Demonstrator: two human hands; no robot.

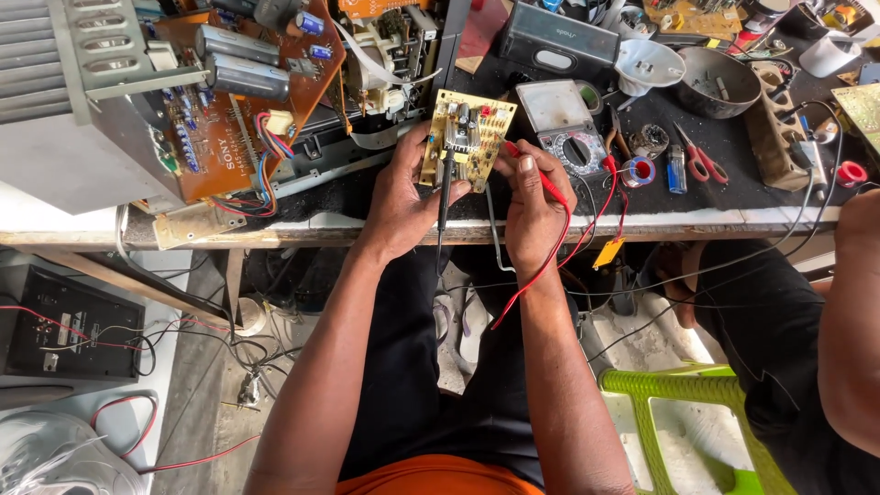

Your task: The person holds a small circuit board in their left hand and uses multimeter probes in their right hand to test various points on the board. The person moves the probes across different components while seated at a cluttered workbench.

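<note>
My left hand (pixel 403 197) holds a small yellowish circuit board (pixel 469 136) upright over the bench edge, together with a black test probe (pixel 444 206) that hangs down from it. My right hand (pixel 532 206) grips a red test probe (pixel 541 179), its tip at the board's right lower edge. The red lead (pixel 541 275) trails down across my lap. An analogue multimeter (pixel 564 124) lies on the bench just behind my right hand.
A large opened device with a brown circuit board (pixel 247 101) fills the bench's left. Red-handled scissors (pixel 698 158), a solder reel (pixel 640 170), bowls (pixel 720 81) and cables crowd the right. Another person (pixel 807 339) sits at my right by a green plastic stool (pixel 678 403). A speaker box (pixel 69 325) stands on the floor.
</note>
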